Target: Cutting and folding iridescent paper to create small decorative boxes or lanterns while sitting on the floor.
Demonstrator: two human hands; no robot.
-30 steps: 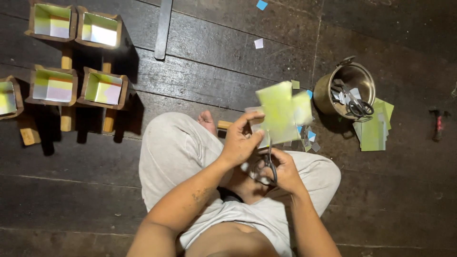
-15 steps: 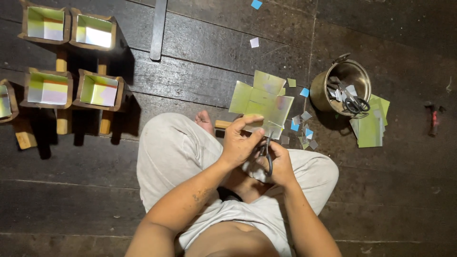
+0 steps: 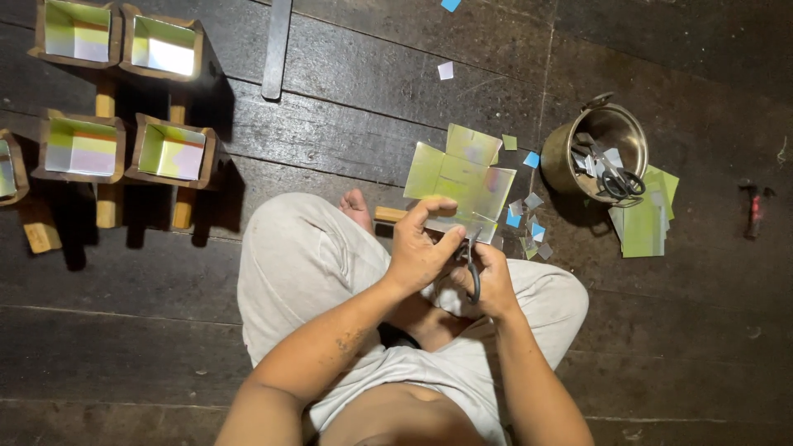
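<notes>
I sit cross-legged on a dark plank floor. My left hand (image 3: 420, 246) pinches the near edge of a shiny green-yellow foil sheet (image 3: 459, 175) that is cut into a cross-like shape and held flat out in front of my knees. My right hand (image 3: 489, 279) grips a pair of dark-handled scissors (image 3: 472, 264), blades pointing up at the sheet's lower edge. Small blue and silver paper scraps (image 3: 529, 216) lie on the floor just right of the sheet.
A metal pot (image 3: 588, 139) holding another pair of scissors and offcuts stands at the right, beside a stack of green sheets (image 3: 646, 221). Several foil-lined wooden boxes on posts (image 3: 169, 149) lie at the left. A dark flat bar (image 3: 277, 48) lies at top; a small hammer (image 3: 753, 206) far right.
The foil sheet has turned from upright and folded to spread flat and lowered toward the floor. Both hands stayed together at its near edge with the scissors.
</notes>
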